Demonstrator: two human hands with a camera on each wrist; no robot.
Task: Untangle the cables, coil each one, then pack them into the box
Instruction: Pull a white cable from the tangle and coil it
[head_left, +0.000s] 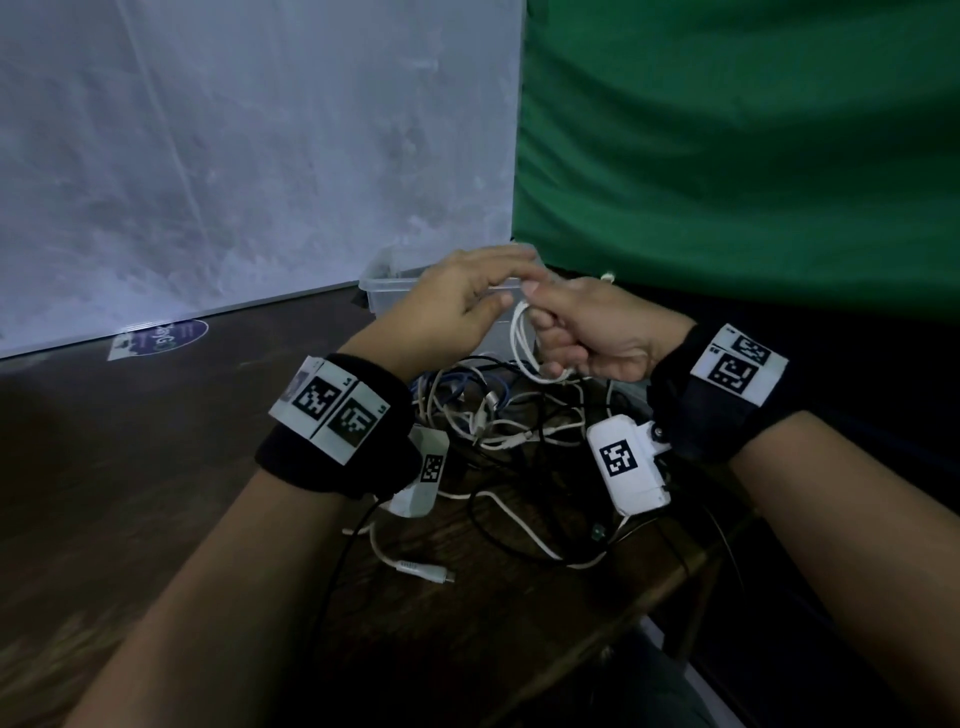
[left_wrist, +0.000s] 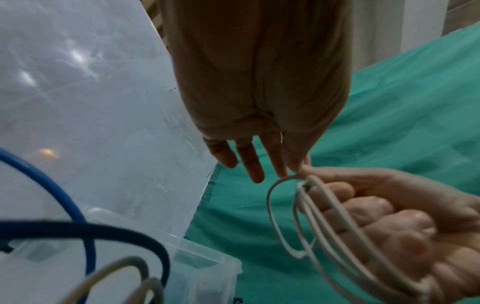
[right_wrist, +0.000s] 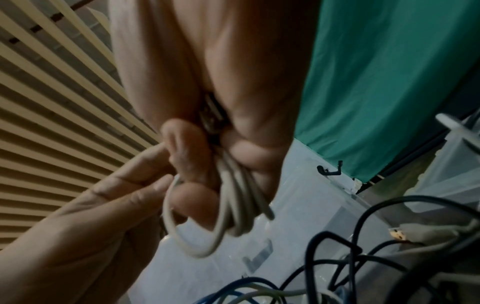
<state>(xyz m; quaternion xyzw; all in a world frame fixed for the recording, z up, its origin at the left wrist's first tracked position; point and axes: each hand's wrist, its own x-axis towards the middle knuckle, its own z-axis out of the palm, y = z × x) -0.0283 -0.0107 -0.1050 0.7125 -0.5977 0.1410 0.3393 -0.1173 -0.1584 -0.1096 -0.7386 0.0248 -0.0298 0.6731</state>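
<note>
My right hand (head_left: 597, 332) grips a white cable (head_left: 522, 343) wound into several loops, held above the tangle in front of the box. In the right wrist view the loops (right_wrist: 233, 205) hang from the curled fingers (right_wrist: 187, 144). My left hand (head_left: 467, 301) meets it from the left, thumb and forefinger pinching a strand of the coil (left_wrist: 306, 216) while the other fingers (left_wrist: 249, 162) stay straight. The clear plastic box (head_left: 387, 288) stands just behind both hands. A tangle of black, white and blue cables (head_left: 493, 415) lies on the dark wooden table under my wrists.
A white panel (head_left: 234, 156) stands at the back left and a green cloth (head_left: 727, 156) at the back right. A loose white plug end (head_left: 421, 569) lies near the front. A round sticker (head_left: 161, 338) is on the table to the left. The table edge (head_left: 691, 566) runs close on the right.
</note>
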